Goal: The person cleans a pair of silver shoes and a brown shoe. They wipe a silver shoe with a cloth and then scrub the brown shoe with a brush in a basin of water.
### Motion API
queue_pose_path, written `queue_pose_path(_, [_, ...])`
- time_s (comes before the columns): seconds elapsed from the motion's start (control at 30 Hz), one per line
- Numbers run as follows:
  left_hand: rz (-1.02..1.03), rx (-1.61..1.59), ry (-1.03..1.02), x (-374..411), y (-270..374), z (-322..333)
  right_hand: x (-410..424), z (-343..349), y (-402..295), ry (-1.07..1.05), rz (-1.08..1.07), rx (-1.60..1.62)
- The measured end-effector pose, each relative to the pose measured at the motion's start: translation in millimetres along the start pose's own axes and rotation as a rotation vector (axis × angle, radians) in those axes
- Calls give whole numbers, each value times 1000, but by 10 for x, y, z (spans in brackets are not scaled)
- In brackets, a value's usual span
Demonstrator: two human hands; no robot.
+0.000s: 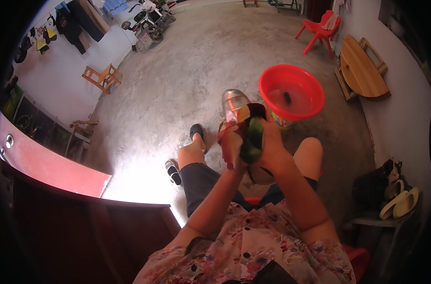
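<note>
A shoe with a shiny metallic toe [234, 99] is held up above my lap, toe pointing away from me. My right hand [272, 142] grips a multicoloured cloth [251, 140], patterned in red, yellow, green and black, against the shoe. Behind the cloth, my left hand [240, 166] is mostly hidden and appears to support the shoe from the left. Just beyond my right hand stands a red plastic basin [313, 110] with cloudy water and a dark object [287, 97], possibly a brush. On the floor by my left leg lies a silver shoe with a dark inside [173, 172].
The basin rests on a colourful container [282, 122]. Yellow slippers [400, 204] lie on a stand at right. A folded wooden table [364, 71] leans on the wall near a red chair [320, 30]. Left are a wooden chair [103, 78] and a reddish door panel [52, 159].
</note>
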State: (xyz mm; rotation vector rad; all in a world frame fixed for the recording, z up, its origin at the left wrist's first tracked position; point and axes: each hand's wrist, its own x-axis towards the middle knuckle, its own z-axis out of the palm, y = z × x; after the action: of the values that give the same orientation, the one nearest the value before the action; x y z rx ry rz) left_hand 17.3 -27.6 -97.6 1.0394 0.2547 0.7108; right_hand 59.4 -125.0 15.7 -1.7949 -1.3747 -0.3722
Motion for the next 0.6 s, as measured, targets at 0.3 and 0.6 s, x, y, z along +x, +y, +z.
queue_pose_path(0.3, [-169, -877, -443, -15, -277, -330, 102, 179, 317, -275, -91, 319])
queue_pose_path(0.6, [442, 45, -102, 290, -395, -429, 94, 393, 459, -138, -135, -31])
